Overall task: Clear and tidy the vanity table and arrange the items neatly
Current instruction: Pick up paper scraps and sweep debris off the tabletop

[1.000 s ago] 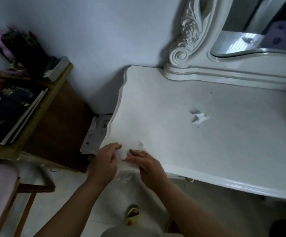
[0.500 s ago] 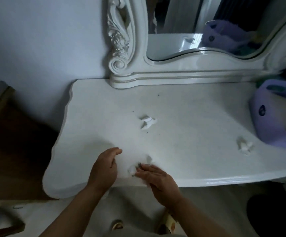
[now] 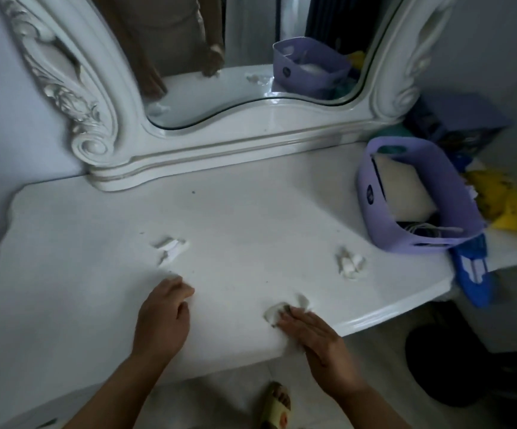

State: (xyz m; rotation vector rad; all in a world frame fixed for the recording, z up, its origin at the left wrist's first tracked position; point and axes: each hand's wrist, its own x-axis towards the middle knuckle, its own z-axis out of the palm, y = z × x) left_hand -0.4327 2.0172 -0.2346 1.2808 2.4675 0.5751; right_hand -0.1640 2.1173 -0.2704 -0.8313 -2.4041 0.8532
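- Vanity table: white top with a scalloped edge, running from the left to the right of the scene; its carved mirror frame stands along the far side.
- Left hand: rests palm-down on the near part of the top; fingers loosely curled, thumb toward the right; it grasps nothing.
- Right hand: lies near the front edge, to the right of the left hand; straight fingers press a crumpled white tissue against the top; the tissue shows just beyond the fingertips, not pinched.
- Second tissue scrap: lies on the top, just beyond the left hand, apart from it.
- Third tissue scrap: lies on the top to the right, between the right hand and the basket.
- Purple basket: stands at the right end of the table, tilted; a pale folded item and thin cords lie inside.
- Blue object: juts past the table's right edge, beside the basket; a yellow item lies further right.
- Mirror: reflects the basket, a scrap and the person's arms.
- Sandalled foot: on the floor, near the table front.
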